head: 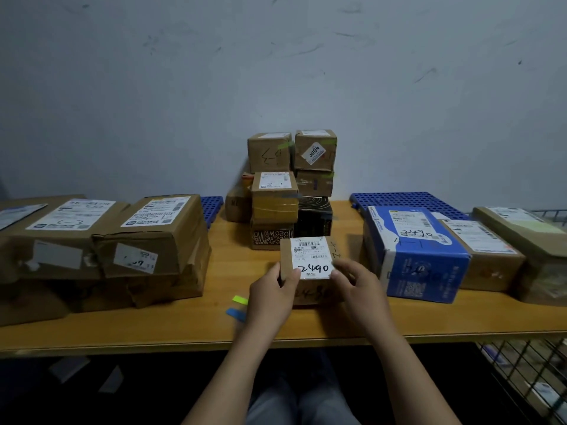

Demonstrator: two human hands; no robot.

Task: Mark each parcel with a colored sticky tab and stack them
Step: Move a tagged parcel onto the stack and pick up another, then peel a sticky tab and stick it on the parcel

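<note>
Behind left hand (pixel 270 297), right hand (pixel 359 286): parcel (pixel 310 256) front obscured.

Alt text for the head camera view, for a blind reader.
A left hand and right hand grip a small brown cardboard parcel with a white label handwritten 2490, at a wooden table. A yellow sticky tab and a blue sticky tab lie beside the left hand; a stack of small boxes stands behind.
</note>
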